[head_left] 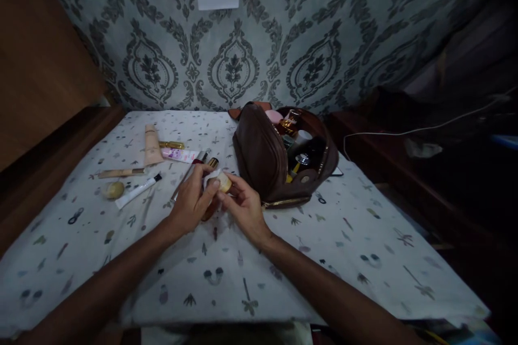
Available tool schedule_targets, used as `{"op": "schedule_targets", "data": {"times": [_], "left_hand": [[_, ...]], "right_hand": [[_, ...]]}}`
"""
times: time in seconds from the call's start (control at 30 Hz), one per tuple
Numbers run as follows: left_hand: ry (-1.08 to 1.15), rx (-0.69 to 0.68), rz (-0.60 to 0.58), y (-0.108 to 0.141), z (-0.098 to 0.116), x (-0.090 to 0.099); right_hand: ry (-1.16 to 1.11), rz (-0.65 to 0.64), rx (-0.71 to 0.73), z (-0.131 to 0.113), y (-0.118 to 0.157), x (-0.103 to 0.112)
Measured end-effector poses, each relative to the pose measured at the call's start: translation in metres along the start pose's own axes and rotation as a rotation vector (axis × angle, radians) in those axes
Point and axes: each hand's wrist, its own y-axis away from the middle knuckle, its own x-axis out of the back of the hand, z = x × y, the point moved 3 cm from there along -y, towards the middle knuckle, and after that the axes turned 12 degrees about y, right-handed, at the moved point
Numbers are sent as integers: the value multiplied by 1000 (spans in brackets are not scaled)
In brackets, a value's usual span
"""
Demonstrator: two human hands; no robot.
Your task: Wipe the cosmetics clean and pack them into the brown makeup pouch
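Observation:
My left hand (188, 199) and my right hand (249, 207) meet in front of the brown cosmetic bag. Between their fingers is a small pale yellow, rounded container (224, 182) with a whitish part on its left side; its exact kind is unclear. Fingers of both hands are closed around it. Below the left hand shows an amber-brown thing (208, 210), mostly hidden. A gold-and-dark tube (213, 163) lies just behind the left fingers. The cosmetic bag (259, 151) stands unzipped to the right, with several bottles and make-up items inside.
On the patterned tablecloth (283, 280) at left lie a beige squeeze tube (151, 143), a gold tube (172, 145), a pink-and-white tube (180, 154), a slim beige tube (121, 172), a white tube (137, 192) and a round yellowish item (114, 190). A white cable (404, 133) hangs at right.

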Motion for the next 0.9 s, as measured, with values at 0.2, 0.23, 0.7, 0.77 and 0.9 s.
{"op": "schedule_targets", "data": {"times": [0.2, 0.23, 0.7, 0.77, 0.9], "left_hand": [[70, -189, 113, 3, 6, 3], [39, -228, 100, 4, 7, 1], [13, -145, 16, -2, 2, 5], [37, -86, 59, -8, 3, 13], [149, -38, 277, -13, 7, 21]], "right_hand": [[85, 71, 53, -6, 0, 1], [104, 64, 64, -7, 1, 1], [78, 4, 153, -11, 2, 2], [52, 33, 105, -13, 3, 3], [84, 8, 75, -14, 6, 0]]}}
